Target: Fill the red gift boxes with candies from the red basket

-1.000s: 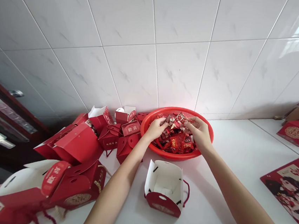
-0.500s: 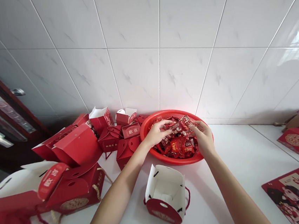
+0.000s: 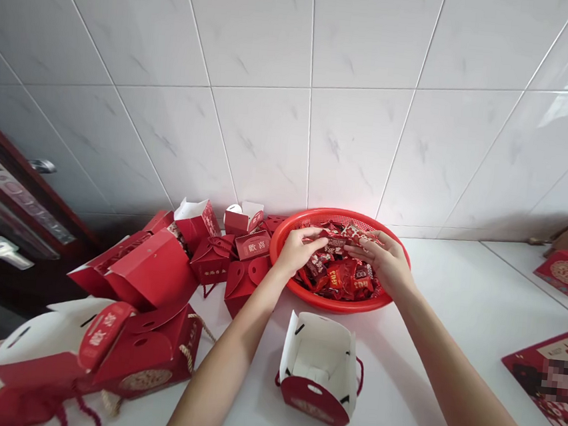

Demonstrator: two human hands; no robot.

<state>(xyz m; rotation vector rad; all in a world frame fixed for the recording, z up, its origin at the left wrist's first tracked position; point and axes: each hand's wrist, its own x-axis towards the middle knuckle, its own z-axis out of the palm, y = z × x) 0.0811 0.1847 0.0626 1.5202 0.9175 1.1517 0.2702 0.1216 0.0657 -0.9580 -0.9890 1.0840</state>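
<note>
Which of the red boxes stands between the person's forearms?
The open box with the white inside, in front of the red basket; the other boxes sit outside the forearms.

Just right of centre, the left hand (image 3: 300, 251) pinched a dark red candy packet (image 3: 332, 242), the right hand (image 3: 388, 260) a patterned packet (image 3: 356, 233), over a red basket (image 3: 338, 305) of wrapped sweets (image 3: 337, 276). An open gift box (image 3: 314, 402) stood at lower centre; red boxes (image 3: 155, 267) crowded the lower left.
</note>
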